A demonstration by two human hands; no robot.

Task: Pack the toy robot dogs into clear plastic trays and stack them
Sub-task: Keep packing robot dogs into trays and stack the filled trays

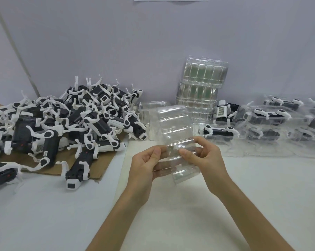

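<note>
Clear ribbed plastic tray [176, 140]: held up off the white tabletop [171, 214], dead centre. Long axis runs away from the body, far end raised, near end lowest. Looks empty. Cannot tell whether one tray or several nested.

Left hand [146, 165]: thumb and fingers pinch the tray's left edge near mid-length. Right hand [205, 156]: thumb and fingers pinch the right edge opposite. Neither hand free.

Tangled heap of black-and-white toy robot dogs [62, 124]: left of the tray and somewhat beyond it, on a flat brown cardboard sheet [99, 165]. Left hand is therefore the nearer one.

Nearest single black-bodied dog with white legs [79, 171]: left of the tray at the cardboard's near edge, apart from the main tangle, body axis roughly parallel to the tray's.

Judgement: next move probably needs the left hand to let go and reach left while the right keeps the tray. Only bare table lies between the tray and that dog. White legs in the heap interlock, so pulling one dog may drag its neighbours.

Beyond the tray: small empty clear trays [153, 109].

Beyond and right of the tray: tall stack of empty clear ribbed trays [202, 84] against the grey wall.

Right of the tray: clear trays already holding dogs [268, 118], in low stacks, well apart from the hands.
</note>
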